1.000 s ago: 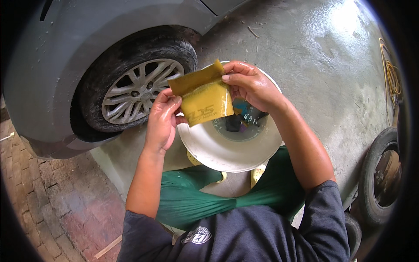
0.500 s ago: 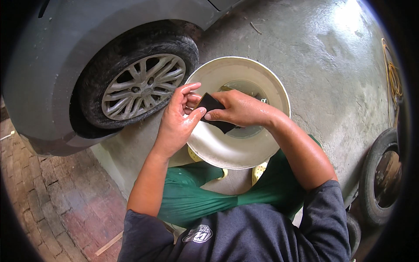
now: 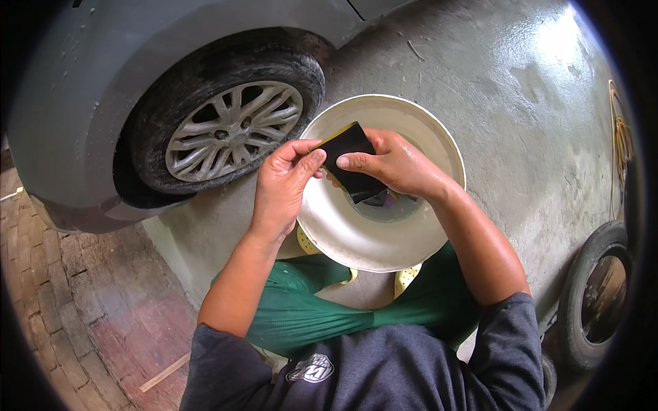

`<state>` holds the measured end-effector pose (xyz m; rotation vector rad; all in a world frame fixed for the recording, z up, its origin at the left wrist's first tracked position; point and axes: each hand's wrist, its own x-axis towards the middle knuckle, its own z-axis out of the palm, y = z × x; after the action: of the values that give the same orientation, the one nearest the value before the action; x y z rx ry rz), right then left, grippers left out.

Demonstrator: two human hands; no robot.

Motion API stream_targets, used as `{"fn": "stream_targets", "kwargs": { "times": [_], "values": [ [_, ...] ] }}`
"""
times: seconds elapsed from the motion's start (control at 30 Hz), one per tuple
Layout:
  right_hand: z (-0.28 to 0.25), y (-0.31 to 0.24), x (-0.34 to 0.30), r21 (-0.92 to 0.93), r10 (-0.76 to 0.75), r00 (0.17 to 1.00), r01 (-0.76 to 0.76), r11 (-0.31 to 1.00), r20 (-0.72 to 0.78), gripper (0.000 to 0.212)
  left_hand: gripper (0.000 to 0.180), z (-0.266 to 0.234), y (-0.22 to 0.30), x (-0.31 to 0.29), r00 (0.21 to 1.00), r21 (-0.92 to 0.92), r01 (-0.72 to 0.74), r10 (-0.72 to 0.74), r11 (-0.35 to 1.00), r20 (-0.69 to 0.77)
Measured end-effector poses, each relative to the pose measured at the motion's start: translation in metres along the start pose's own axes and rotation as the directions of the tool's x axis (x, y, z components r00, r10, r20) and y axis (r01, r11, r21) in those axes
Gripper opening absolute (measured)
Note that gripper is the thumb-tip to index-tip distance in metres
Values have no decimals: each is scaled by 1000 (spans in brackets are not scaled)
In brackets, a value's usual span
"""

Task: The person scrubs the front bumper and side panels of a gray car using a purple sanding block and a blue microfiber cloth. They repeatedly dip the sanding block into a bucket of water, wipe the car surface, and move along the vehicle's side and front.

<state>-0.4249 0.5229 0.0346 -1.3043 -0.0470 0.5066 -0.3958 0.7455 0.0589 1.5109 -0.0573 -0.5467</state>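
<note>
Over the basin, both hands hold a flat, rectangular black pad with a yellow edge (image 3: 349,171); whether it is a sponge, I cannot tell. My left hand (image 3: 286,175) pinches its left edge between thumb and fingers. My right hand (image 3: 401,163) grips the right side, thumb pressed on the black face and fingers mostly hidden underneath. Below sits a wide cream-white basin (image 3: 343,246) between my knees, with some water in the bottom. Dark pieces and a small purple bit (image 3: 390,199) show in the water, partly covered by the pad and right hand.
A grey car (image 3: 82,103) stands at the left, its front wheel (image 3: 236,130) close to the basin. Loose tyres (image 3: 576,301) lean at the right, below a coiled orange cord (image 3: 621,137). Wet concrete (image 3: 507,137) lies beyond, brick paving (image 3: 89,308) at lower left.
The pad has been raised and turned so more of its black face shows. My left fingers have closed from a spread pose onto its edge.
</note>
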Motion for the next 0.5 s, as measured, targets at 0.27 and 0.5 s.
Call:
{"fn": "stream_targets", "kwargs": {
  "times": [0.27,0.5],
  "values": [
    [-1,-4,-1,-66,17,999,-19,998,-31,32,23,3,-2,0,999,-39,25,-27,999,-37],
    [-3,19,6,-34,-99,988,96,995,-116,32,22,2,-7,2,994,198,-37,57,980,-96]
  ]
}}
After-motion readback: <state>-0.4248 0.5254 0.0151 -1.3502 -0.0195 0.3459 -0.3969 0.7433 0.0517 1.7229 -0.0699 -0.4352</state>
